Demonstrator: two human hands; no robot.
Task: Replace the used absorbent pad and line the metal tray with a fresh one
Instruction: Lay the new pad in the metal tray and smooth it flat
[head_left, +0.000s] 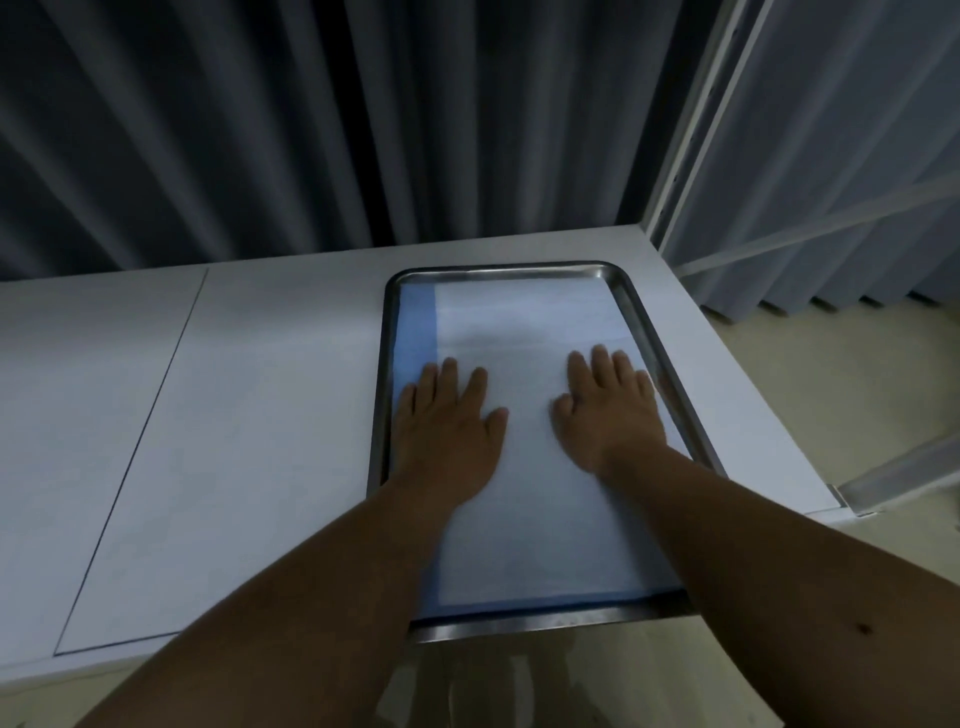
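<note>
Head view: left hand (447, 421) and right hand (608, 410), fingers flat, press the absorbent pad (524, 332) into the metal tray (498, 271); smoothing toward the edges likely comes next.

The left hand (447, 421) and the right hand (605, 410) lie flat on the pad (530, 332) and hide the parts of it under them. Both arms cover more of the pad and some of the tray's (498, 269) side rims. The tray's near right corner is behind the right arm. The bottom edge cuts off both arms. The white table (234, 415) runs off the left edge. The curtain (260, 130) is cut off at the top.
</note>
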